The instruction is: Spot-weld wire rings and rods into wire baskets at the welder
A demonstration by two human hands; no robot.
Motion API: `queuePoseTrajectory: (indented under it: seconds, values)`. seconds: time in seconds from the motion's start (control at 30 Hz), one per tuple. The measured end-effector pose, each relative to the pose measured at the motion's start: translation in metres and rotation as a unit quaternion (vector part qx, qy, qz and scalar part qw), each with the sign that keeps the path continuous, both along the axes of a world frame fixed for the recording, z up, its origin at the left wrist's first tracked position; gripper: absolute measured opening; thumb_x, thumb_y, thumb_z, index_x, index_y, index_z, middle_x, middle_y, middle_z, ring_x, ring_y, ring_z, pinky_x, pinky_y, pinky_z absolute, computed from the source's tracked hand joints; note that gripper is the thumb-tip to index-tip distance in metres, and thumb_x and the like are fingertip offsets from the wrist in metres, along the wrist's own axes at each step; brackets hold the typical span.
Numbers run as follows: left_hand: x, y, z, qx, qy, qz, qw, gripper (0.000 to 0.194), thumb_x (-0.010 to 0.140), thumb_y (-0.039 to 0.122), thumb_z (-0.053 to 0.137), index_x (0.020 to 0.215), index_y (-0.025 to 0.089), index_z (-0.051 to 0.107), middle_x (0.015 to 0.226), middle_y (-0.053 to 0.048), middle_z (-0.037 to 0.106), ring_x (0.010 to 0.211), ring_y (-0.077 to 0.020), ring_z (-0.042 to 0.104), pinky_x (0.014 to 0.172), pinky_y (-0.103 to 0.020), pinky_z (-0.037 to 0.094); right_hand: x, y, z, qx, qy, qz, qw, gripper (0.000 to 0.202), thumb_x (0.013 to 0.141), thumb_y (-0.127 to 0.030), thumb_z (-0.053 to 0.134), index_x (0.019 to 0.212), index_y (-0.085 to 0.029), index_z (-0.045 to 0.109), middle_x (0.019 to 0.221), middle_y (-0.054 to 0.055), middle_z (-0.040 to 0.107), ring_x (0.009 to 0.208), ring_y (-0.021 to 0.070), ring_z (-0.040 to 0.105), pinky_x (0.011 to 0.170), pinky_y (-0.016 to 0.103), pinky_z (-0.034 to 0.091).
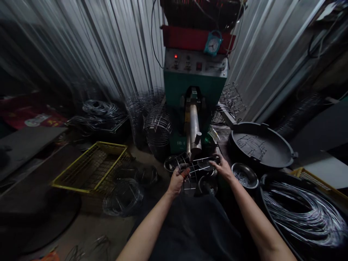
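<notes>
A small wire frame [200, 167] of thin metal rods is held between my two hands, just below the thick metal arm [194, 125] of a green machine [174, 98] that looks like a spot welder. My left hand [177, 180] grips the frame's left side, with something orange-brown on a finger. At its right end, the fingers of my right hand [222, 167] are closed on the rods. Dim light blurs the exact contact between rods and machine tip. Beneath the frame sit a metal bowl [200, 185] and, to the left, another bowl [167, 167].
To the right are a bowl of small metal pieces [248, 181], a round black pan [274, 152] with wire parts, and a tub of long wires [307, 214]. A yellow basket [91, 190], wire ring stacks [157, 127] and wire coils [123, 197] lie left.
</notes>
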State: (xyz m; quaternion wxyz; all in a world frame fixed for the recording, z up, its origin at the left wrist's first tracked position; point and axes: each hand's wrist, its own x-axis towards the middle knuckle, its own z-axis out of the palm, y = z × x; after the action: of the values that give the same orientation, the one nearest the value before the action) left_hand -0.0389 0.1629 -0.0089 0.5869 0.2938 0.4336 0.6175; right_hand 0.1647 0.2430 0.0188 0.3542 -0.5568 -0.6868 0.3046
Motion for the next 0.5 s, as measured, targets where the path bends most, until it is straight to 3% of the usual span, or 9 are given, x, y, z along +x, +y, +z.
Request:
queuePoseTrajectory:
  seconds: [0.2,0.33,0.5]
  values:
    - [0.006,-0.001,0.000,0.002,-0.035,0.019,0.999,0.042,0.059,0.039,0.069,0.090,0.017,0.052,0.051,0.006,0.051,0.034,-0.0011,0.031,0.035,-0.015,0.021,-0.007,-0.011,0.013,-0.005,0.086,0.046,0.995,0.032,0.059,-0.045,0.065,0.081,-0.021,0.060,0.080,0.002,0.059,0.078,0.0194,0.053,0.073,0.031,0.041]
    - [0.004,0.000,0.001,0.005,-0.051,0.039,0.998,0.043,0.057,0.038,0.070,0.090,0.017,0.052,0.052,0.007,0.049,0.034,-0.0007,0.032,0.035,-0.014,0.022,-0.018,-0.008,0.013,0.045,0.069,0.078,0.994,0.024,0.063,-0.044,0.064,0.067,-0.021,0.063,0.073,0.003,0.059,0.076,0.0190,0.053,0.073,0.031,0.040]
    - [0.001,0.002,0.007,0.004,-0.039,0.031,0.999,0.040,0.059,0.037,0.069,0.089,0.017,0.052,0.052,0.007,0.047,0.034,-0.0002,0.031,0.034,-0.014,0.020,-0.018,-0.001,0.007,0.035,0.080,0.072,0.994,0.025,0.063,-0.044,0.064,0.067,-0.020,0.064,0.072,0.003,0.058,0.073,0.0180,0.053,0.069,0.030,0.041]
